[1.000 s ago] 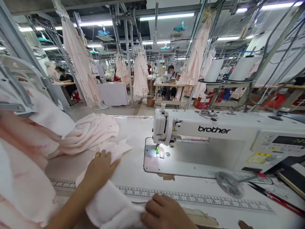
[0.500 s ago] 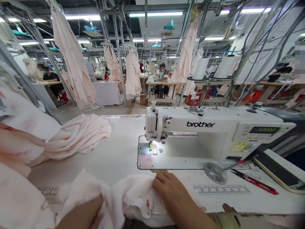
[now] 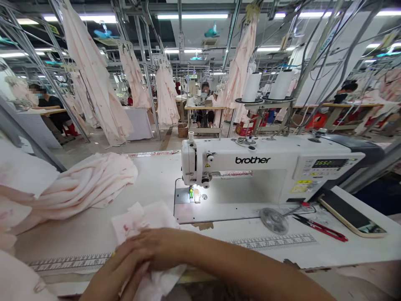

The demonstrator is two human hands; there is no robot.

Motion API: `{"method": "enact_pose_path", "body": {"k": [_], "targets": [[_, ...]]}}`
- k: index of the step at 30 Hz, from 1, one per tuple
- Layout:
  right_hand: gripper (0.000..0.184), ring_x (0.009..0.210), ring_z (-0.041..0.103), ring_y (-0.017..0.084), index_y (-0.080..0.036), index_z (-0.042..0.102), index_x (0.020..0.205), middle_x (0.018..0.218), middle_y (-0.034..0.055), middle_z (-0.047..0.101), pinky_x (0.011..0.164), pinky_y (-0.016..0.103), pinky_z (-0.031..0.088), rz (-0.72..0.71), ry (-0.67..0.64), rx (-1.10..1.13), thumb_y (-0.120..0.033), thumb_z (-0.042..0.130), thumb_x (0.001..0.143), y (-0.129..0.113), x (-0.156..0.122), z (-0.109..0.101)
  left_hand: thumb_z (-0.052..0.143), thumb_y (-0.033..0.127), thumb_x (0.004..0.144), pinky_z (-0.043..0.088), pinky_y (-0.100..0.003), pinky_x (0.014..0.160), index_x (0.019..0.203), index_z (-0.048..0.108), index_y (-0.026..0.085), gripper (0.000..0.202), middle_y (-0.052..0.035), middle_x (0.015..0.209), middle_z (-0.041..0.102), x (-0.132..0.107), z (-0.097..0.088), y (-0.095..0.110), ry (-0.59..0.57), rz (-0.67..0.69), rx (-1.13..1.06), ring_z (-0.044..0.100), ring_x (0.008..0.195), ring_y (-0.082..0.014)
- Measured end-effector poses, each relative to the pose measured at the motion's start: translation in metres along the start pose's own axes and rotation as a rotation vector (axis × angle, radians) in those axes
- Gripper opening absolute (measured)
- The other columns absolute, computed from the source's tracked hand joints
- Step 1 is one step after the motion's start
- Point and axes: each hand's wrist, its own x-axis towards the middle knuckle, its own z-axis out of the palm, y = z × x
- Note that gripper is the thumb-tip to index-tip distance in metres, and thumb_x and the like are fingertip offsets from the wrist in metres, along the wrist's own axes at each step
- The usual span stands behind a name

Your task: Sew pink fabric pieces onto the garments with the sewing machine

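Item 1. Fabric piece (image 3: pixel 149 217): white cloth with pink marks, rumpled, lying at the near edge of the table (image 3: pixel 150 184), left of the needle plate and apart from it.

Item 2. My left hand (image 3: pixel 108 274): comes in from the lower left, fingers pinched on the near end of the fabric piece, with cloth showing between them.

Item 3. My right hand (image 3: pixel 152 248): the arm crosses from the lower right. The palm faces down over the cloth and touches my left hand. Its fingers are curled, and I cannot tell whether they clasp the cloth or only press it.

Item 4. Sewing machine (image 3: pixel 266 167): white, marked "brother", with its lamp lit over the presser foot (image 3: pixel 191 193).

Item 5. Pile of pink garments (image 3: pixel 87 184): heaped on the table's left side, behind the fabric piece.

Item 6. Measuring strip (image 3: pixel 272 241): runs along the front of the table.

Item 7. Red snips (image 3: pixel 319 228): lie flat to the right of a metal disc (image 3: pixel 273 220).

Item 8. Phone (image 3: pixel 351 213): lies face up beside the snips.

Item 9. Thread cones (image 3: pixel 253 85): two, white, behind the machine.

Item 10. Hanging garments (image 3: pixel 97 83): pink, on overhead rails, with co-workers seated at benches beyond
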Motion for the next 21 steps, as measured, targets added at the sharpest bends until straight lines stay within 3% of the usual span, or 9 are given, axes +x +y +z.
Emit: {"method": "enact_pose_path", "body": {"k": [3, 5, 8, 11, 14, 16, 17, 21], "targets": [[0.02, 0.129, 0.045, 0.025, -0.016, 0.063, 0.115, 0.15, 0.0095, 0.04, 0.1, 0.04, 0.045, 0.21, 0.083, -0.123, -0.021, 0.057, 0.097, 0.018, -0.025, -0.018, 0.047, 0.027, 0.094, 0.049, -0.019, 0.098, 0.137, 0.047, 0.022, 0.043, -0.0051, 0.13, 0.064, -0.005, 0.006, -0.015, -0.01, -0.054, 0.148, 0.063, 0.116, -0.0144], [0.015, 0.126, 0.048, 0.028, -0.014, 0.066, 0.105, 0.143, 0.0123, 0.048, 0.098, 0.043, 0.045, 0.336, 0.086, -0.172, -0.014, 0.055, 0.096, 0.024, -0.052, -0.034, 0.049, 0.029, 0.094, 0.052, -0.021, 0.096, 0.143, 0.043, 0.026, 0.049, -0.003, 0.137, 0.059, -0.009, 0.017, -0.024, -0.133, -0.001, 0.194, 0.061, 0.121, -0.016], [0.014, 0.109, 0.058, 0.022, -0.014, 0.068, 0.099, 0.114, 0.0095, 0.067, 0.092, 0.034, 0.048, 0.364, 0.063, -0.079, -0.012, 0.055, 0.096, 0.026, -0.091, -0.05, 0.055, 0.038, 0.091, 0.056, -0.034, 0.095, 0.138, 0.052, 0.03, 0.048, -0.0023, 0.139, 0.057, -0.005, 0.037, -0.029, -0.312, 0.03, 0.26, 0.06, 0.121, -0.0248], [0.02, 0.106, 0.06, 0.019, -0.015, 0.067, 0.108, 0.111, 0.0083, 0.068, 0.093, 0.031, 0.047, 0.326, 0.105, 0.023, -0.017, 0.049, 0.1, 0.026, -0.117, -0.052, 0.054, 0.039, 0.089, 0.054, -0.052, 0.092, 0.131, 0.06, 0.024, 0.045, -0.0093, 0.136, 0.06, 0.02, 0.048, -0.019, -0.453, -0.155, 0.335, 0.059, 0.119, -0.0353], [0.021, 0.106, 0.06, 0.018, -0.015, 0.067, 0.109, 0.109, 0.0089, 0.069, 0.095, 0.032, 0.047, 0.301, 0.101, 0.059, -0.02, 0.048, 0.1, 0.033, -0.13, -0.043, 0.055, 0.034, 0.088, 0.052, -0.055, 0.084, 0.113, 0.069, 0.02, 0.032, -0.0135, 0.114, 0.069, 0.056, 0.045, -0.003, -0.548, -0.249, 0.348, 0.063, 0.103, -0.0357], [0.02, 0.106, 0.06, 0.017, -0.016, 0.067, 0.108, 0.108, 0.0086, 0.069, 0.096, 0.031, 0.047, 0.262, 0.089, 0.058, -0.018, 0.049, 0.099, 0.041, -0.134, -0.035, 0.057, 0.031, 0.087, 0.05, -0.053, 0.087, 0.105, 0.069, 0.02, 0.024, -0.0115, 0.106, 0.069, 0.077, 0.043, 0.0, -0.553, -0.184, 0.308, 0.062, 0.102, -0.0331], [0.02, 0.108, 0.06, 0.016, -0.016, 0.066, 0.109, 0.11, 0.0085, 0.069, 0.097, 0.03, 0.046, 0.239, 0.093, 0.051, -0.017, 0.049, 0.099, 0.045, -0.135, -0.031, 0.057, 0.029, 0.088, 0.049, -0.052, 0.093, 0.108, 0.068, 0.021, 0.024, -0.0108, 0.111, 0.068, 0.083, 0.043, -0.002, -0.551, -0.109, 0.26, 0.06, 0.109, -0.0325], [0.021, 0.116, 0.055, 0.017, -0.014, 0.063, 0.114, 0.117, 0.009, 0.066, 0.103, 0.032, 0.041, 0.226, 0.183, 0.0, -0.018, 0.048, 0.1, 0.056, -0.141, -0.018, 0.049, 0.038, 0.096, 0.034, -0.045, 0.115, 0.146, 0.039, 0.023, 0.053, -0.0068, 0.152, 0.042, 0.09, 0.058, -0.02, -0.621, 0.14, 0.039, 0.036, 0.141, -0.0248]]}}
